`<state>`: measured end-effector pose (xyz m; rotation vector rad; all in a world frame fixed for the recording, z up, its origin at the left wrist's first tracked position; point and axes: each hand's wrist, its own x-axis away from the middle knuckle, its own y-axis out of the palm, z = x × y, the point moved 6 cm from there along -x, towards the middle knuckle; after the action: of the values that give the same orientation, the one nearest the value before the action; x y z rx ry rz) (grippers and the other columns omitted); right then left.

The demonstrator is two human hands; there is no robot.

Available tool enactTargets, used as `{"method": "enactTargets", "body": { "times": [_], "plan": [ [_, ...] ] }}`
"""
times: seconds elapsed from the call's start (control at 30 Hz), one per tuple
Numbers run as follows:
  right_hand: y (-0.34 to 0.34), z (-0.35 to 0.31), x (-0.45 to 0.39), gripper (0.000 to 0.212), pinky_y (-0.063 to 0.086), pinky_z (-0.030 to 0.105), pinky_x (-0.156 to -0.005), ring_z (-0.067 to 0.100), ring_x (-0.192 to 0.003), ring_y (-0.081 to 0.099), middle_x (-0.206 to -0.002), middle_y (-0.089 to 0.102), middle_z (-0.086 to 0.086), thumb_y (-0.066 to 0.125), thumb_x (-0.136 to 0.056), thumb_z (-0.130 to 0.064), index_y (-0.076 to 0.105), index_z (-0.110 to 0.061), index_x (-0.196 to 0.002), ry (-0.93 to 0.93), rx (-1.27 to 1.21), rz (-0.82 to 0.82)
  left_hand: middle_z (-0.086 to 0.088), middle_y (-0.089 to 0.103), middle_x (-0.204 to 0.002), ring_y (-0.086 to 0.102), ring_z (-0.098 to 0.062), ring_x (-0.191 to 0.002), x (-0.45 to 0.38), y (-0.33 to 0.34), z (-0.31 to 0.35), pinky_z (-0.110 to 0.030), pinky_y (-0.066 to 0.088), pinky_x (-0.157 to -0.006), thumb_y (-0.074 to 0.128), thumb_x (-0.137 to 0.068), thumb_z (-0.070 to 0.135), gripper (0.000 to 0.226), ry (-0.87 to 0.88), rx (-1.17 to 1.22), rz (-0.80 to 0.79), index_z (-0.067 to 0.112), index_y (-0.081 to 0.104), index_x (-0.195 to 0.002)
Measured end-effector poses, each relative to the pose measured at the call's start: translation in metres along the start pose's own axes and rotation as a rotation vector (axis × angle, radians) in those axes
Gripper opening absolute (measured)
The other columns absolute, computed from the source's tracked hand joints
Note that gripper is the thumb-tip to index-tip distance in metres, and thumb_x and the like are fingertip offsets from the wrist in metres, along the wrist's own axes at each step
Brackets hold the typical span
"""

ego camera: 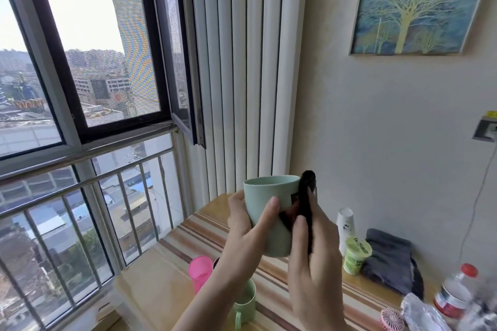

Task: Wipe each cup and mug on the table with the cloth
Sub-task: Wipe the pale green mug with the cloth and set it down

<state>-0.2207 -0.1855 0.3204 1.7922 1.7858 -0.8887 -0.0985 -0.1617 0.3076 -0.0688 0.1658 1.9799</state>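
- Wooden table (150, 293) with a striped runner (271, 274) stands beside a window (80, 62) and a railing (80, 196); a framed tree painting (419, 2) hangs on the wall to the right.
- Pale green cup (269, 212): smooth, handle-less, held upright in the air above the table, a dark mark on its right side.
- Left hand (247, 226): fingers and thumb curled round the cup's body, grasping it.
- Right hand (314, 263): pinches a black cloth (306, 196), pressed against the cup's right side, its end rising past the rim.
- On the table below: a pink cup (199, 274) and a light green mug (246, 303) with a handle, both partly hidden by the left forearm.
- Farther right: stacked white paper cups (345, 223), a green container (356, 255), a folded grey cloth (390, 260), a red-capped bottle (454, 293), a small pink fan (392, 320).
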Motion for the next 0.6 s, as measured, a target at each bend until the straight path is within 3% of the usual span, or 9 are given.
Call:
{"method": "enactTargets", "body": {
  "times": [0.03, 0.1, 0.17, 0.27, 0.33, 0.4, 0.43, 0.5, 0.6],
  "plan": [
    [0.001, -0.002, 0.003, 0.050, 0.044, 0.048, -0.106, 0.013, -0.136, 0.045, -0.150, 0.045, -0.011, 0.029, -0.102, -0.045, 0.040, -0.026, -0.147, -0.051, 0.063, 0.014, -0.002, 0.066, -0.120, 0.065, -0.012, -0.097, -0.002, -0.001, -0.002, -0.020, 0.051, -0.067, 0.062, -0.080, 0.070, 0.056, 0.001, -0.019, 0.006, 0.040, 0.049, -0.125],
    [0.005, -0.008, 0.010, 0.047, 0.043, 0.047, -0.106, 0.017, -0.133, 0.046, -0.150, 0.046, -0.003, 0.034, -0.102, -0.035, 0.044, -0.020, -0.144, -0.115, 0.203, 0.044, 0.000, 0.071, -0.109, 0.065, -0.012, -0.088, -0.004, -0.001, -0.005, -0.019, 0.049, -0.062, 0.054, -0.093, 0.059, 0.041, -0.016, 0.033, 0.020, 0.032, 0.057, -0.124],
    [0.009, -0.020, 0.016, 0.044, 0.041, 0.040, -0.104, 0.023, -0.124, 0.052, -0.144, 0.054, 0.001, 0.043, -0.097, -0.026, 0.051, -0.019, -0.139, -0.205, 0.314, 0.062, -0.003, 0.072, -0.101, 0.068, -0.013, -0.086, -0.005, 0.002, -0.012, -0.027, 0.053, -0.073, 0.052, -0.091, 0.064, 0.058, -0.097, 0.184, -0.005, 0.016, 0.066, -0.121],
    [0.012, -0.034, 0.027, 0.038, 0.046, 0.039, -0.097, 0.024, -0.115, 0.058, -0.134, 0.063, 0.000, 0.051, -0.092, -0.018, 0.065, -0.016, -0.127, -0.361, 0.374, 0.019, -0.015, 0.075, -0.108, 0.072, -0.022, -0.098, -0.009, 0.002, -0.017, -0.037, 0.053, -0.092, 0.063, -0.075, 0.068, 0.069, -0.169, 0.382, 0.005, 0.010, 0.078, -0.109],
    [0.000, -0.031, 0.027, 0.033, 0.053, 0.041, -0.088, 0.023, -0.105, 0.064, -0.126, 0.067, -0.002, 0.049, -0.096, -0.018, 0.067, -0.016, -0.123, -0.325, 0.239, 0.013, -0.017, 0.075, -0.115, 0.073, -0.025, -0.102, -0.012, -0.001, -0.020, -0.037, 0.055, -0.089, 0.067, -0.071, 0.070, 0.082, -0.193, 0.383, 0.019, 0.006, 0.068, -0.122],
    [-0.021, -0.016, 0.019, 0.033, 0.056, 0.047, -0.082, 0.025, -0.093, 0.070, -0.122, 0.069, -0.001, 0.043, -0.100, -0.018, 0.066, -0.015, -0.124, -0.133, -0.044, 0.089, -0.016, 0.075, -0.111, 0.076, -0.021, -0.089, -0.013, -0.003, -0.023, -0.028, 0.059, -0.068, 0.064, -0.076, 0.069, 0.079, -0.216, 0.363, 0.031, 0.007, 0.063, -0.125],
    [-0.031, -0.007, 0.015, 0.035, 0.055, 0.051, -0.086, 0.027, -0.095, 0.071, -0.125, 0.069, 0.002, 0.040, -0.100, -0.017, 0.063, -0.013, -0.126, -0.054, -0.165, 0.135, -0.015, 0.075, -0.109, 0.075, -0.020, -0.085, -0.012, -0.004, -0.023, -0.024, 0.058, -0.059, 0.062, -0.078, 0.068, 0.074, -0.217, 0.347, 0.037, 0.010, 0.062, -0.124],
    [-0.044, 0.000, 0.002, 0.039, 0.048, 0.054, -0.100, 0.026, -0.115, 0.067, -0.134, 0.063, 0.005, 0.037, -0.101, -0.018, 0.057, -0.008, -0.132, -0.027, -0.203, 0.174, -0.015, 0.073, -0.118, 0.073, -0.026, -0.099, -0.012, -0.007, -0.024, -0.025, 0.058, -0.060, 0.060, -0.078, 0.068, 0.069, -0.208, 0.307, 0.056, 0.017, 0.062, -0.126],
    [-0.038, -0.001, -0.013, 0.041, 0.042, 0.033, -0.110, 0.012, -0.131, 0.054, -0.141, 0.058, -0.002, 0.038, -0.100, -0.022, 0.053, -0.015, -0.137, -0.025, -0.095, 0.103, -0.013, 0.072, -0.124, 0.070, -0.031, -0.115, -0.011, -0.002, -0.026, -0.036, 0.059, -0.076, 0.062, -0.077, 0.069, 0.068, -0.215, 0.299, 0.039, 0.023, 0.062, -0.127]
  ]
}}
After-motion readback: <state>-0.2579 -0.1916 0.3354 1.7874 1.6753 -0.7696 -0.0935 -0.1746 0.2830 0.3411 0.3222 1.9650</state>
